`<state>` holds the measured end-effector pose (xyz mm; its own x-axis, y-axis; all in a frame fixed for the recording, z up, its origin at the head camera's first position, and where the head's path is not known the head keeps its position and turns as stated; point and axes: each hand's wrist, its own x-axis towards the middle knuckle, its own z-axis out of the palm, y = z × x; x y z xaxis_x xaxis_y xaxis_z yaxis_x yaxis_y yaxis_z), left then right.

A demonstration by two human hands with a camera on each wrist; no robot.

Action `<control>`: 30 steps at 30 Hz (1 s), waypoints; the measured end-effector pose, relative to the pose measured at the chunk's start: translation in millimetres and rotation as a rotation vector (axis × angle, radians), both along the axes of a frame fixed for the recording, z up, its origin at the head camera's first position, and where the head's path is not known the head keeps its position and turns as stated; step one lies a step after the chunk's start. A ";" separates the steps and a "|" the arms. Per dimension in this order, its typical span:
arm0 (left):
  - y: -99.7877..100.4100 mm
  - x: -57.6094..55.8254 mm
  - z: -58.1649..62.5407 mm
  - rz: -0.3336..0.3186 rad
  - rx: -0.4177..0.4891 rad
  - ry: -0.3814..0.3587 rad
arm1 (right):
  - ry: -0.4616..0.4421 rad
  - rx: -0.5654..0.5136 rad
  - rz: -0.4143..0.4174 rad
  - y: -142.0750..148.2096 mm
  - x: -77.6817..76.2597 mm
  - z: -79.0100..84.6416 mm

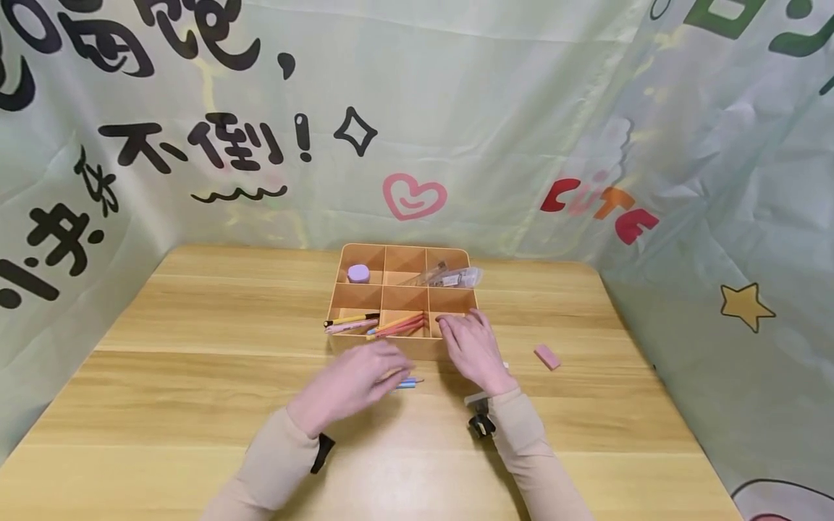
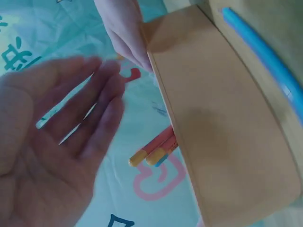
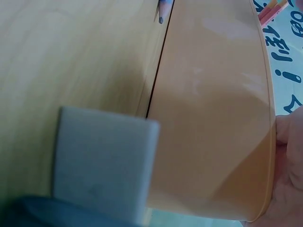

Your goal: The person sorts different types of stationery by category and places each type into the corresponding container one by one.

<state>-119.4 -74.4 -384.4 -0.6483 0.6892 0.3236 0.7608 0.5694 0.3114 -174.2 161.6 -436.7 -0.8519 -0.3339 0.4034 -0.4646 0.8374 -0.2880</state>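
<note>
A tan desk organizer (image 1: pixel 384 347) with six compartments stands at the middle back of the table. My left hand (image 1: pixel 355 380) hovers before its front wall, palm bare and fingers loosely extended in the left wrist view. Below that hand, blue pencils (image 1: pixel 407 385) lie on the table. My right hand (image 1: pixel 472 347) reaches over the front right compartment, at the rim; its fingertips are hidden inside, and I cannot tell whether they hold anything. Red and yellow pencils (image 1: pixel 400 325) lean in the front middle compartment, with a yellow-black pencil (image 1: pixel 352 319) and pink one in the front left.
A lilac-capped item (image 1: pixel 358 273) sits in the back left compartment. Clear plastic-wrapped items (image 1: pixel 456 277) poke out of the back right one. To the right on the wooden table (image 1: pixel 586 420) lies a pink eraser (image 1: pixel 547 357). Printed cloth (image 1: pixel 508 145) hangs behind and at both sides.
</note>
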 end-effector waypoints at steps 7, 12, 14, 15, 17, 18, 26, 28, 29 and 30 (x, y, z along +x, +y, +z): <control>-16.1 4.7 -12.9 -0.004 -0.120 -0.198 | -0.007 0.012 -0.010 -0.5 -1.1 0.0; -26.9 0.3 -21.8 0.094 -0.118 -0.225 | -0.008 0.019 -0.010 -0.4 -1.0 -0.8; -29.7 -1.7 -24.2 0.111 -0.120 -0.243 | -0.009 0.018 -0.010 -0.3 -0.7 -0.7; -31.0 -2.8 -25.5 0.118 -0.124 -0.251 | -0.005 0.021 -0.011 -0.4 -0.6 -0.9; -33.4 -4.9 -27.5 0.136 -0.138 -0.264 | -0.008 0.019 -0.012 -0.4 -0.2 -0.7; -34.4 -5.8 -28.1 0.147 -0.144 -0.271 | -0.008 0.019 -0.013 -0.4 -0.1 -0.8; -37.8 -11.5 -32.3 0.222 -0.171 -0.331 | 0.011 0.022 -0.015 -0.2 0.0 -0.8; -37.6 -11.7 -33.3 0.231 -0.168 -0.339 | 0.020 0.024 -0.016 -0.4 -0.1 -0.9; -37.7 -11.8 -33.6 0.234 -0.168 -0.339 | 0.016 0.022 -0.016 -0.5 -0.2 -1.0; -37.7 -11.8 -34.0 0.234 -0.168 -0.334 | 0.013 0.022 -0.017 -0.5 -0.3 -1.1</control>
<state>-131.3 -112.2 -418.5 -0.8433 0.5363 -0.0345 0.4783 0.7784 0.4065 -174.4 161.1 -437.8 -0.8523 -0.3288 0.4068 -0.4541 0.8512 -0.2633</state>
